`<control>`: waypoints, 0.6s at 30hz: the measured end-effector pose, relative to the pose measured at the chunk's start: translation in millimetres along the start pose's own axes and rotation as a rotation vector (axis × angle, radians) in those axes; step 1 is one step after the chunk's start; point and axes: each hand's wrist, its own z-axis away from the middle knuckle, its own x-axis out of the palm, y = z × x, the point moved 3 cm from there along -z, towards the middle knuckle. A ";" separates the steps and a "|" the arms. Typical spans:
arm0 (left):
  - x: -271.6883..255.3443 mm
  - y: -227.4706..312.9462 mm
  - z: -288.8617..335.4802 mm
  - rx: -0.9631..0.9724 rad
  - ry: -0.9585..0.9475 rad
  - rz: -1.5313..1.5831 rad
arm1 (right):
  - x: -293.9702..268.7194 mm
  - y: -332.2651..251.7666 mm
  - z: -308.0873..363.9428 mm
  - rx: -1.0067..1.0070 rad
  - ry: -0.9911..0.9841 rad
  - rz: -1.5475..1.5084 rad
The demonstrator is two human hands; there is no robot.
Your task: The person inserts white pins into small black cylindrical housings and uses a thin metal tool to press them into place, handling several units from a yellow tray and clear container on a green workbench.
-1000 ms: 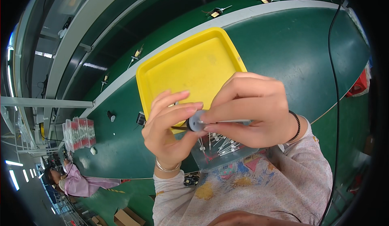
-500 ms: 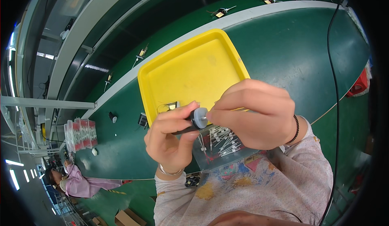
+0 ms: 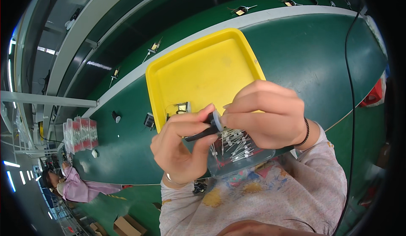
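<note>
Close in front of me, my left hand [image 3: 179, 151] is closed around a black part with a round grey disc [image 3: 218, 120] at its end. The disc faces my right hand [image 3: 268, 115]. Thumb and index finger of that hand are pinched together at the disc's face; whatever they hold is hidden. Below both hands stands a clear plastic box [image 3: 241, 164] with many thin white and metallic pieces and some red ones. Behind them lies a yellow tray [image 3: 203, 75], with a small wired component [image 3: 182, 107] at its near left corner.
On the green table [image 3: 300, 58], a black block [image 3: 149, 121] and a black cylindrical piece [image 3: 116, 116] lie left of the tray. Clear boxes [image 3: 80, 134] stand farther left. Wired parts [image 3: 241, 10] sit along the green strip beyond. A black cable [image 3: 347, 62] hangs right. Another person [image 3: 80, 185] is far left.
The disc has turned more edge-on, and the metal pin that showed between it and my right fingertips is now hidden. My right fingers are closer to the disc. The view has shifted slightly.
</note>
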 end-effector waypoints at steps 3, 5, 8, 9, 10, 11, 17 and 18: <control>1.8 4.7 0.8 0.087 -0.016 -0.154 | 2.1 -2.8 -0.8 -0.029 0.107 0.115; -1.9 -6.0 -2.9 0.073 -0.040 -0.073 | 0.5 3.8 -1.9 -0.036 0.046 0.077; -0.4 -34.7 -11.0 -0.132 -0.074 0.271 | -3.1 25.8 -9.4 0.159 -0.075 -0.018; 3.0 -46.2 -13.3 -0.329 -0.081 0.533 | -2.8 30.3 -14.1 0.153 -0.077 -0.017; 6.0 -48.9 -16.7 -0.352 -0.099 0.600 | -2.4 37.3 -19.4 0.332 0.003 -0.192; 5.1 -51.3 -18.8 -0.346 -0.095 0.598 | -1.3 44.3 -22.9 0.511 0.084 -0.367; 7.4 -56.3 -17.4 -0.519 -0.081 0.716 | 8.6 55.8 -24.2 0.525 -0.016 -0.438; 9.4 -57.7 -17.5 -0.517 -0.080 0.718 | 8.0 56.5 -22.6 0.525 0.022 -0.456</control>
